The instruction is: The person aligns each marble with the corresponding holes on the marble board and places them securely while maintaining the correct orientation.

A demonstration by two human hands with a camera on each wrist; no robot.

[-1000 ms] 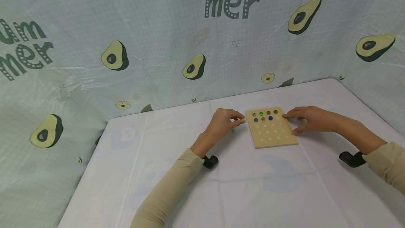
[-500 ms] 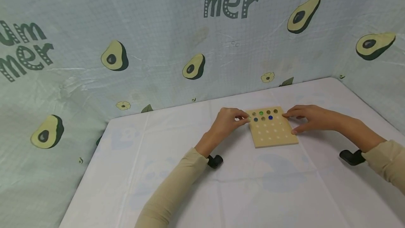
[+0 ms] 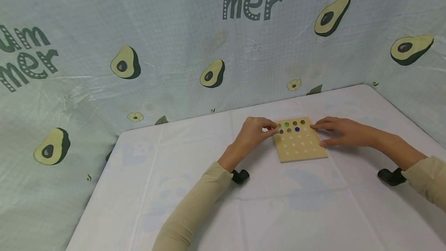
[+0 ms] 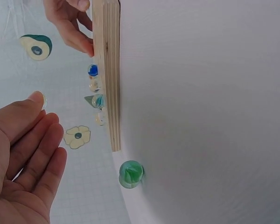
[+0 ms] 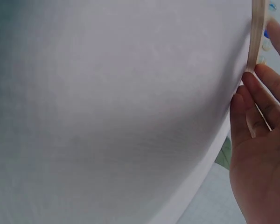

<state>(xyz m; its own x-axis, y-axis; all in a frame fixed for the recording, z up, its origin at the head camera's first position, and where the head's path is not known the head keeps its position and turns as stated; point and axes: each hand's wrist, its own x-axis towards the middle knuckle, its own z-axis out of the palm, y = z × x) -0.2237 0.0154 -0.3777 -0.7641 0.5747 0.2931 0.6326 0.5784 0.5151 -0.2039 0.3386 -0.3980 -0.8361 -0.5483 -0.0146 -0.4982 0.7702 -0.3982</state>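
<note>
My left hand [image 3: 255,131] pinches a small pale glass marble [image 4: 45,101] between thumb and forefinger. It hovers over the upper left corner of a light wooden board [image 3: 300,149] with rows of shallow hollows. Marbles fill hollows in the two far rows, among them a green marble [image 3: 287,124] and a blue marble [image 3: 297,129]. Along the board's right edge rests my right hand [image 3: 343,131], thumb and fingertips touching it with fingers extended. A loose green marble [image 4: 131,174] lies on the table by the board in the left wrist view; the left arm hides it from the head view.
The table [image 3: 195,200] has a pale printed cloth and ends at a back wall sheet [image 3: 167,30] with avocado prints. A black wrist mount [image 3: 240,176] sits under the left wrist, another black mount [image 3: 391,176] under the right.
My left hand has moved right with the pinched marble, from beside the board to over its left corner. The right hand stays at the board's right edge.
</note>
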